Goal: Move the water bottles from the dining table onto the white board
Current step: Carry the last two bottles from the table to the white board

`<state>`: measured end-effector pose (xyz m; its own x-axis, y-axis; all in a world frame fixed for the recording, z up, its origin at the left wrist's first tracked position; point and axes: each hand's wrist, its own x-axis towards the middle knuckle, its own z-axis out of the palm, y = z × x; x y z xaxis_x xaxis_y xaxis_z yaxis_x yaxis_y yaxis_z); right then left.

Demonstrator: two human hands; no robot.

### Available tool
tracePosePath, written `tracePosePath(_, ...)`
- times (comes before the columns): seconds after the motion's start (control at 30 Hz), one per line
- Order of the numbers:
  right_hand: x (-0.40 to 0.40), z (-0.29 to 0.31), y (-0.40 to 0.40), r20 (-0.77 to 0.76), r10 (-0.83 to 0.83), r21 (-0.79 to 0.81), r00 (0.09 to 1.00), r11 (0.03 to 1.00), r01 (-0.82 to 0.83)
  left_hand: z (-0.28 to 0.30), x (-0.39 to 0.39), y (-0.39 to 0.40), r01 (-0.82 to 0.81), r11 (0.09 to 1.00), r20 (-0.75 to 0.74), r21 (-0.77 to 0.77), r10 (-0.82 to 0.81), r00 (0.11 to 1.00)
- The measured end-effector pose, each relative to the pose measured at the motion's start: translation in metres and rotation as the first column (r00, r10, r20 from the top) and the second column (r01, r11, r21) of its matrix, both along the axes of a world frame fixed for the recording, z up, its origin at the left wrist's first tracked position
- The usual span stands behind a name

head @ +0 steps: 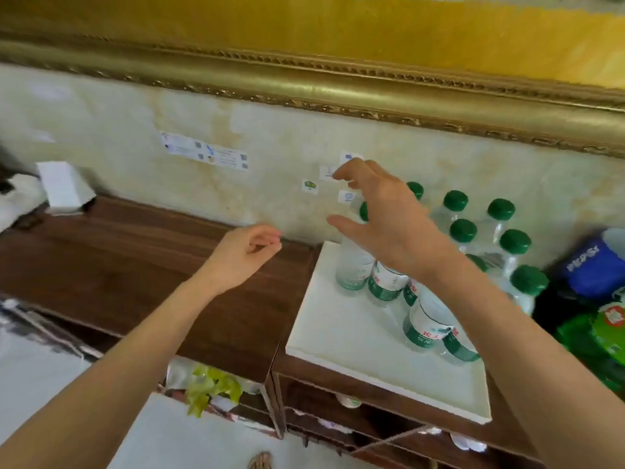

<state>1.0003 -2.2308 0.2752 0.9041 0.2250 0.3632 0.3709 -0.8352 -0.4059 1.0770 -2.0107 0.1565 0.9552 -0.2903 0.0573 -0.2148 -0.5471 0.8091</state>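
Right hand: Your right hand [389, 218] hovers over the bottles [389, 282] on the board, fingers [348, 170] spread wide and bent at the tips, holding nothing; the thumb reaches left, just above the nearest bottle's shoulder.
Left hand: Your left hand [243, 252] hangs above the worktop [135, 258], well left of the board, fingers loosely curled toward the thumb and gripping nothing.
Bottles: A row of clear bottles with green-and-white labels stands upright along the board's right side, touching one another; your right forearm hides how many.
Board: The white board [355, 340] lies flat on the dark wooden worktop, its far corner against the wall.
Pack: More green-capped bottles [490, 228] stand bunched behind and right of the board, against the wall; whether they rest on the board you cannot tell.
Right edge: A blue Pepsi-labelled pack [592, 262] and a green pack [605, 333] sit beside them.
Wall: Small stickers [206, 154] dot the pale marble wall under a gilded frame [304, 76].
Far left: A white box [64, 187] rests on the worktop's back corner.
Below: Open shelves [338, 407] under the worktop hold green leaves [209, 387] and blurred items.
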Motion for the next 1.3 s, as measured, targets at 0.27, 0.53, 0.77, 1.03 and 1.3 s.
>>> tracePosePath(0.27,0.011,-0.08,0.155,-0.179,0.519,-0.022,0.836,0.847,-0.531,0.004,-0.131,0.134,-0.557,0.775,0.242,0.298,0.504,0.829)
tracePosePath(0.53,-0.064,-0.114,0.373,-0.225,0.814,-0.071,0.536,0.535,-0.842,-0.011,-0.309,0.281,-0.861,0.388,0.115,0.33,0.888,0.445)
tracePosePath(0.77,-0.165,-0.131,0.59,-0.171,0.929,-0.037,0.329,0.328,-0.944,-0.008,-0.445,0.432,-0.95,0.085,0.13,0.302,0.983,0.129)
tracePosePath(1.03,-0.235,-0.107,0.798,-0.169,0.952,0.047,0.255,0.266,-0.963,0.019,-0.509,0.613,-0.959,-0.008,0.141,0.283,0.989,0.033)
tracePosePath(1.3,-0.173,-0.143,0.991,-0.283,0.911,0.048,0.299,0.324,-0.945,-0.018,-0.46,0.811,-0.927,0.099,0.044,0.363,0.991,0.123)
